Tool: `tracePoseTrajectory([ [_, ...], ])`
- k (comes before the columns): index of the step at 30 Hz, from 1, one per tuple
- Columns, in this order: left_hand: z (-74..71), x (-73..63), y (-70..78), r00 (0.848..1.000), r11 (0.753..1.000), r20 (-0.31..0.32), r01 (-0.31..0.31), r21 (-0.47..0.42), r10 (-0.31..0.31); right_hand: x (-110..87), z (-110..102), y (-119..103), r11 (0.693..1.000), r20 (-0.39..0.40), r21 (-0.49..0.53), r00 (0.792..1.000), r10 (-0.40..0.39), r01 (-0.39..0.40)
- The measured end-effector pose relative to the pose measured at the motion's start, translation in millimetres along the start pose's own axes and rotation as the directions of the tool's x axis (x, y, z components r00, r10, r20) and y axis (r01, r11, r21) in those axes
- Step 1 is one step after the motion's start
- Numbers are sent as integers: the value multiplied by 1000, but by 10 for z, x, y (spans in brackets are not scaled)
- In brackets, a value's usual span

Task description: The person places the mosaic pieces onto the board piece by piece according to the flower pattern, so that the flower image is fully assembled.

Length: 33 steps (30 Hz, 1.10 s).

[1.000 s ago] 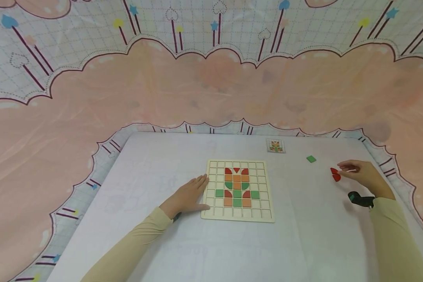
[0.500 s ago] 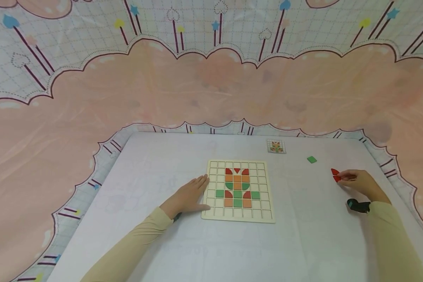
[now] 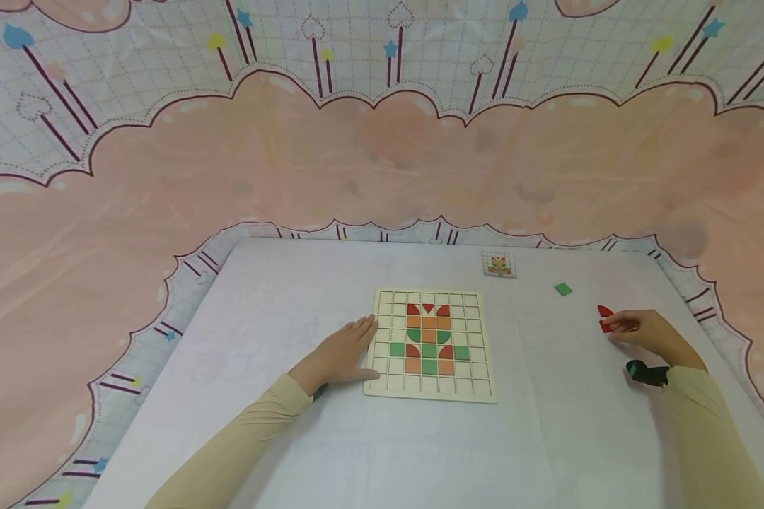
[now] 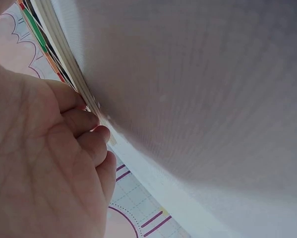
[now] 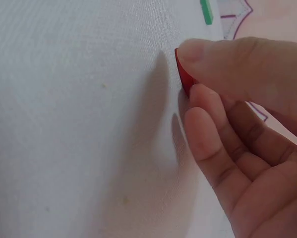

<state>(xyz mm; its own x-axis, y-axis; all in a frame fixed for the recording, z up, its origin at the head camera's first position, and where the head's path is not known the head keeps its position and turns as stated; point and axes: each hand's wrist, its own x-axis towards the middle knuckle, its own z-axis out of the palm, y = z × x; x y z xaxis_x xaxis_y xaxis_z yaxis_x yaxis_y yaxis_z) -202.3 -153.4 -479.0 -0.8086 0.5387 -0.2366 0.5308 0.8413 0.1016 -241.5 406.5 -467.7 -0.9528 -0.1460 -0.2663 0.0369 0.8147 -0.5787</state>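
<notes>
A pale square board (image 3: 474, 385) with a printed grid lies mid-table. Red, orange and green tiles form a pattern on it. My left hand (image 3: 336, 357) rests along the board's left side, fingers extended and thumb spread; the left wrist view shows the fingertips at the board's edge (image 4: 64, 47). Far to the right, my right hand (image 3: 651, 336) pinches a small red tile (image 5: 184, 74) between thumb and fingers, close over the table. The fingers hide part of the tile. A second red tile (image 3: 605, 311) with a curved edge lies just beyond the fingertips.
A green square tile (image 3: 563, 289) lies between the board and the right hand, farther back. Behind the board's right corner is a small picture card (image 3: 499, 265) with a similar pattern. The white tabletop (image 3: 382, 452) ends at a patterned cloth backdrop (image 3: 382, 170).
My right hand has lowered toward the red tiles and come nearer, its fingers closing on the nearer one, which has shifted slightly. My left hand and the board stay put.
</notes>
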Motion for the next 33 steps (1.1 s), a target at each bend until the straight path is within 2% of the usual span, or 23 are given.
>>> tracePoseTrajectory([
  [6, 9, 2, -5, 1000, 1000, -1, 0, -1, 0, 0, -1, 7, 1000, -1, -21, 1000, 7, -7],
  [13, 4, 1, -5, 1000, 1000, -2, 1, 11, -1, -4, 4, -2, 999, -38, -28, 999, 26, -27],
  [24, 23, 15, -6, 1000, 1000, -7, 8, -5, -8, 53, 36, 27, 996, -51, -84, 999, 3, -7],
  [33, 36, 1, -7, 1000, 1000, -16, -6, -2, 6, 39, 41, 20, 993, -42, -102, 997, -59, 54],
])
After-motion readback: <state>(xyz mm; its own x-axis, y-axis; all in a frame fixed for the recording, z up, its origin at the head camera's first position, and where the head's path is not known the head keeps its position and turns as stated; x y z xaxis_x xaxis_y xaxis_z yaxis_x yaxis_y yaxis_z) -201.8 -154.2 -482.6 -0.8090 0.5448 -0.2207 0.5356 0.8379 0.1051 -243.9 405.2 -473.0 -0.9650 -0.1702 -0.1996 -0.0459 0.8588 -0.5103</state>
